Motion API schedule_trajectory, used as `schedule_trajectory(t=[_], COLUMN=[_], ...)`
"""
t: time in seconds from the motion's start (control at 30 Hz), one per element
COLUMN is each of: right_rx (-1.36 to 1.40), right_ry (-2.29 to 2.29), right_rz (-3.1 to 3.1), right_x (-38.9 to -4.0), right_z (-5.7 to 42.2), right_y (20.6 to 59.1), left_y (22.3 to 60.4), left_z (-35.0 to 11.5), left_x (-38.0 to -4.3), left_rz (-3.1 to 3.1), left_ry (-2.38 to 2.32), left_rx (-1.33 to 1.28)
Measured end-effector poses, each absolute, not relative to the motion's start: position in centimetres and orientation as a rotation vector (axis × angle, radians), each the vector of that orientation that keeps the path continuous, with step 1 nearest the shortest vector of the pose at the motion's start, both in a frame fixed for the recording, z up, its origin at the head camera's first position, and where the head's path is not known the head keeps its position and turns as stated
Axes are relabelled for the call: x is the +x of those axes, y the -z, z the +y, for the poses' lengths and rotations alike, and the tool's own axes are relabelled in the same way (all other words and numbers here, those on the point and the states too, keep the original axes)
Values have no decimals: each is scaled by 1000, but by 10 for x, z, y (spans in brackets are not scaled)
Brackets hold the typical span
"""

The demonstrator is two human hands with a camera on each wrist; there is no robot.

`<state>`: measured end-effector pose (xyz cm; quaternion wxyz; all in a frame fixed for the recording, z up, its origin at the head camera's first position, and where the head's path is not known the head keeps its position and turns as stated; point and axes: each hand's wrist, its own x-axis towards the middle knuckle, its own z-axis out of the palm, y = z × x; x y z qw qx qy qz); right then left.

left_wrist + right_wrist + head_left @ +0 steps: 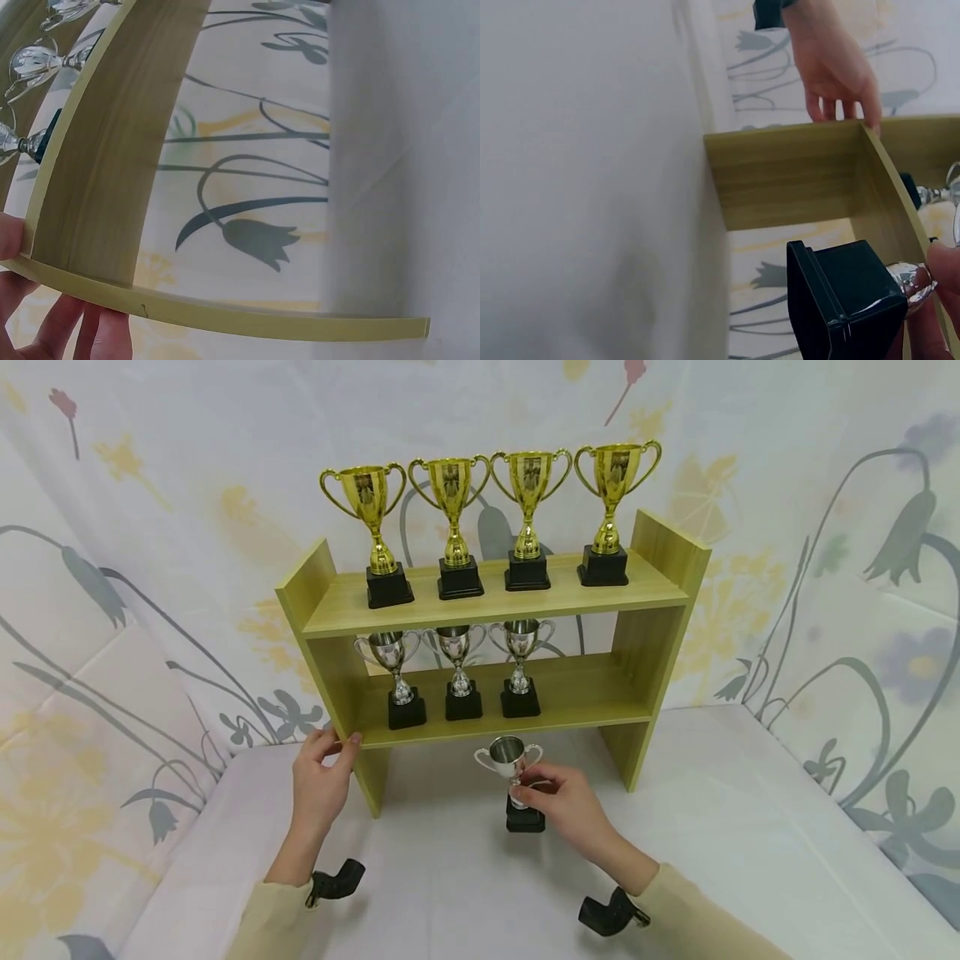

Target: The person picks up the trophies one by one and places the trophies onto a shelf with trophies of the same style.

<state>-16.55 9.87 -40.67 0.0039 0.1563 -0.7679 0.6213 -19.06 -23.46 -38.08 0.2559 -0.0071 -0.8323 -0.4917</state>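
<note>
My right hand (566, 806) pinches a small silver trophy cup (507, 758) by its stem, in front of the shelf's lower board. Two handles stand out from the cup, and its black square base (847, 300) shows large in the right wrist view. At the left, my left hand (322, 777) grips the side panel of the wooden shelf (487, 728) where the lower board meets it. The thumb (9, 236) lies on the front side, with the other fingers on the panel's outer face.
Three silver trophies (459, 681) stand on the left and middle of the lower board. Several gold trophies (528, 510) line the top board between raised side ends. The shelf stands on a white-covered table (450, 885), with flower-patterned cloth (825, 568) behind and beside it.
</note>
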Motion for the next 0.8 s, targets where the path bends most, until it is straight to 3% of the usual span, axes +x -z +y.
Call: schedule_trajectory(t=[0.8], right_rx=[370], right_ry=[-1897], right_rz=[-2408], right_x=[-168], right_z=[124], right_y=[388], left_y=[382], left_z=[-234], left_x=[-190], left_rz=[-2257], left_ry=[1314], left_rx=[-21])
